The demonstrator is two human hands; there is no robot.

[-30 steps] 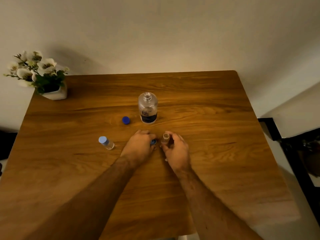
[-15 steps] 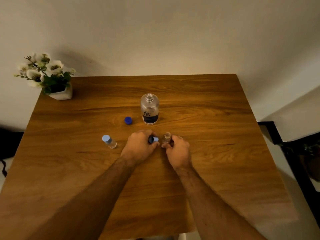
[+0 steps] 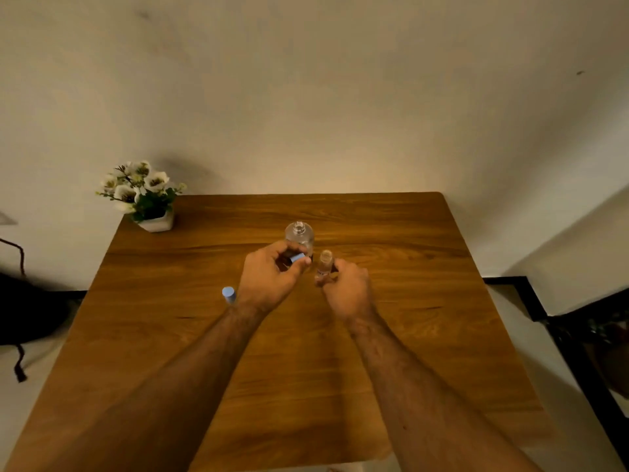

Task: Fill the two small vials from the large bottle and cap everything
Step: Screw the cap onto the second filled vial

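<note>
Open small vial (image 3: 325,264) at frame centre, upright, pinched low by right hand (image 3: 347,291). Left hand (image 3: 272,277) just beside it, fingers curled round light-blue cap (image 3: 297,257). Uncapped large bottle (image 3: 299,235) behind. Capped second vial (image 3: 228,294) lower left on counter (image 3: 408,301). Flower pot (image 3: 155,219) upper left.

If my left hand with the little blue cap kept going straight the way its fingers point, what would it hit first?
Most likely the open vial that your right hand holds: the left hand pinches the blue cap with its fingertips aimed right at the vial's neck. The large bottle stands just behind; depth is hard to judge.
</note>
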